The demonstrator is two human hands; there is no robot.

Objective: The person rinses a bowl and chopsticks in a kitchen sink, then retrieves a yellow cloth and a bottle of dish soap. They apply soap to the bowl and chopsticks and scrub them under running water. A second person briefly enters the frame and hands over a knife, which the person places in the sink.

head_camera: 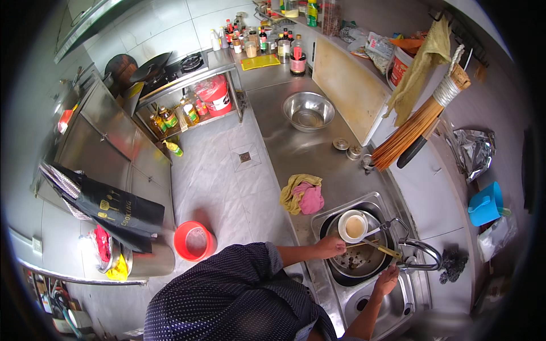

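Observation:
My left hand (331, 247) is at the near rim of a large metal pan (362, 255) in the sink, its fingers closed on thin wooden chopsticks (355, 245). A white bowl (353, 226) with cloudy, pale brown liquid is at the pan's far-left side. Dark food scraps (354, 261) lie in the wet pan. A utensil with a yellowish handle (386, 251) slants across the pan toward the chrome faucet (426, 255). My right hand (387, 280) is over the sink divider, fingertips close to that handle and the faucet base; whether they grip anything is unclear.
The second sink basin (379, 302) lies below my right hand. Yellow and pink cloths (305, 194) rest on the steel counter, with a steel basin (308, 111) farther along. A red bucket (195, 241) stands on the floor behind me. A bamboo brush (409, 132) hangs by the wall.

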